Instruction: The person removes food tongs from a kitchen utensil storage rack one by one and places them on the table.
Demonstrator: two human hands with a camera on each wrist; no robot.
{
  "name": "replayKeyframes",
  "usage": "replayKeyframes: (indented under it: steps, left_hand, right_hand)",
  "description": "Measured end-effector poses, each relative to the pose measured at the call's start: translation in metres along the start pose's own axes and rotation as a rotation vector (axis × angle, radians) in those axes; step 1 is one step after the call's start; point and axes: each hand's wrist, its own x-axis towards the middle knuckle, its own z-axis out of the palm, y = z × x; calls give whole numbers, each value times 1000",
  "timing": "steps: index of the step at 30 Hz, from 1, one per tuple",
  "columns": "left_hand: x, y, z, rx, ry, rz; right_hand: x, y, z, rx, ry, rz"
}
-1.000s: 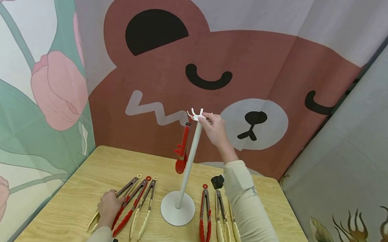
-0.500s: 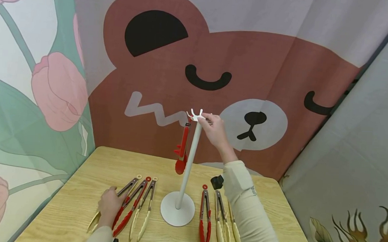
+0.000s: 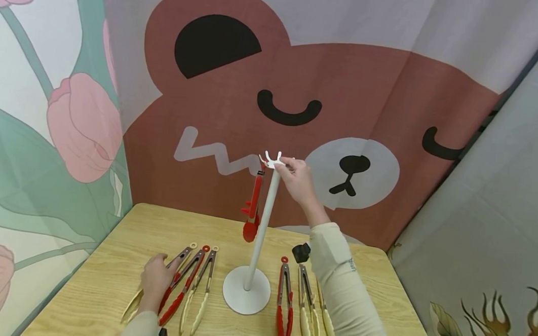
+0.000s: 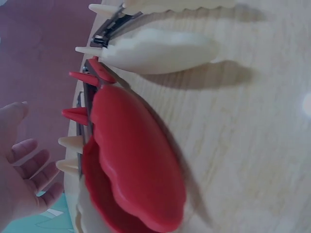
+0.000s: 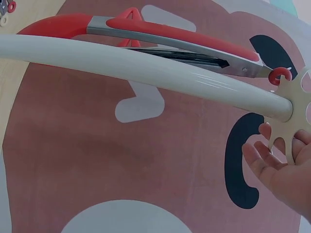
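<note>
A white hook stand (image 3: 267, 203) rises from its round base in the middle of the table. Red tongs (image 3: 251, 223) hang by their ring from one of its hooks. At the top, my right hand (image 3: 299, 180) pinches the hook crown (image 5: 290, 99), fingers among the prongs in the right wrist view. My left hand (image 3: 155, 281) is over the leftmost cream tongs (image 3: 132, 308), partly hiding them. In the left wrist view that hand's fingers are loosely spread, with nothing held, beside red tongs (image 4: 138, 160). Those lie between cream tongs on the table.
Right of the base lie red tongs (image 3: 284, 303) and two cream pairs, one partly behind my right sleeve (image 3: 345, 273). A small black object (image 3: 301, 252) is near that sleeve. The wooden table (image 3: 166, 218) ends at a curtain with a bear print (image 3: 195, 189).
My left hand has shifted slightly forward and right above the left tongs. The right hand, the stand and the hanging red tongs have stayed in place.
</note>
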Motion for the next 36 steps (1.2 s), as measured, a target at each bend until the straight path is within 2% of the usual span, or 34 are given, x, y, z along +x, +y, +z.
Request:
replayKeyframes:
  steps: [6, 13, 21, 26, 36]
  left_hand:
    - [1, 9, -4, -47, 34, 54]
    - [3, 26, -8, -97, 30, 95]
    - [9, 45, -9, -164, 56, 161]
    - [8, 53, -12, -175, 36, 147]
    - [8, 59, -14, -216, -7, 133]
  right_hand:
    - [0, -1, -1, -1, -16, -3]
    - [1, -1, -1, -9, -39, -5]
    - [0, 0, -4, 5, -41, -6]
    - [1, 0, -5, 29, -55, -11]
    - [2, 3, -6, 78, -73, -7]
